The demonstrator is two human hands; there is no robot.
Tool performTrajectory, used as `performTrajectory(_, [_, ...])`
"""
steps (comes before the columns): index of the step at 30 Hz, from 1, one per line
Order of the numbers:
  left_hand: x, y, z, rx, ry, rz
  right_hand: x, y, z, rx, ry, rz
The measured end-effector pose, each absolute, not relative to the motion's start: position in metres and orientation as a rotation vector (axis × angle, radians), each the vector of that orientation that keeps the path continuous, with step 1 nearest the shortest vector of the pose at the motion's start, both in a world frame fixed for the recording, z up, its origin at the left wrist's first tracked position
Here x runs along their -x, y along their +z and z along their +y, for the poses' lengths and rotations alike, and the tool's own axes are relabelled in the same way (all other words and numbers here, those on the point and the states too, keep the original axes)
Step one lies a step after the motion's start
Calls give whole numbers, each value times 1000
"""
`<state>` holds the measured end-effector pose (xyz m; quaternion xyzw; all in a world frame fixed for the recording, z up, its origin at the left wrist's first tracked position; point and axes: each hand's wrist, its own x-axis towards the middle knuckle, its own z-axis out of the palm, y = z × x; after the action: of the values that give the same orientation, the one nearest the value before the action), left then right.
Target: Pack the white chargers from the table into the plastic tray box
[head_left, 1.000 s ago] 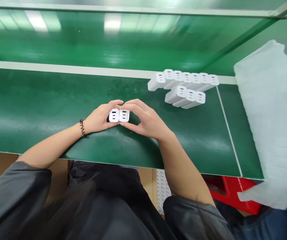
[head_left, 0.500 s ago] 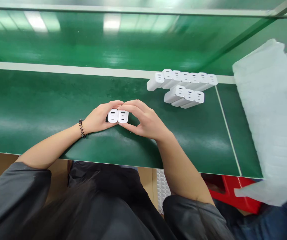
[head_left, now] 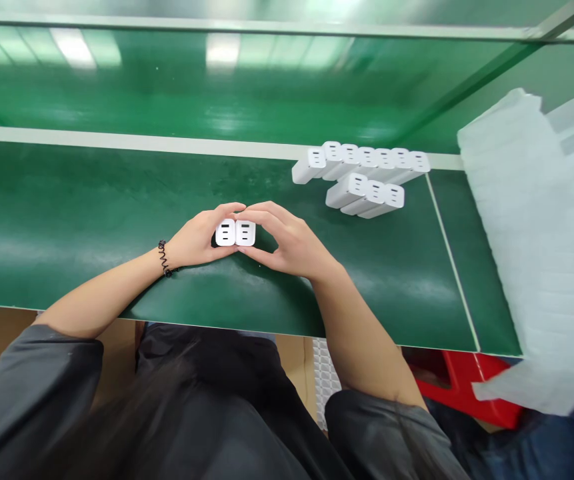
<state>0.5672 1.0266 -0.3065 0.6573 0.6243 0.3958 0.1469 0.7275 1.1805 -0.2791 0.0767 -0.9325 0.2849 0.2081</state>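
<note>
Two white chargers stand side by side on the green workbench, touching, their port faces turned up toward me. My left hand (head_left: 201,235) is closed around the left charger (head_left: 225,233), thumb and fingers at its near and far sides. Around the right charger (head_left: 245,233) curve the fingers and thumb of my right hand (head_left: 289,240), gripping it at the same two sides. Three dark slots show on each port face. The fingertips of both hands meet near the seam between the chargers, and the lower bodies of the chargers are hidden.
Several more white chargers (head_left: 367,160) form a row by the bench's back strip, with a shorter row of three (head_left: 375,193) in front. White foam sheeting (head_left: 541,253) hangs over the bench's right end. Below it is a red stool (head_left: 454,387). The green bench (head_left: 67,200) runs left.
Both hands keep their hold on the two chargers, which have barely shifted. At the right, the foam sheeting has moved slightly left and its top edge lies lower.
</note>
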Motion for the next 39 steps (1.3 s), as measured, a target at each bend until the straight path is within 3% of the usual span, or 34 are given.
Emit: performTrajectory(39, [-568, -305, 1025, -1879, 1089, 1826, -730, -274, 1186, -185, 782, -2653])
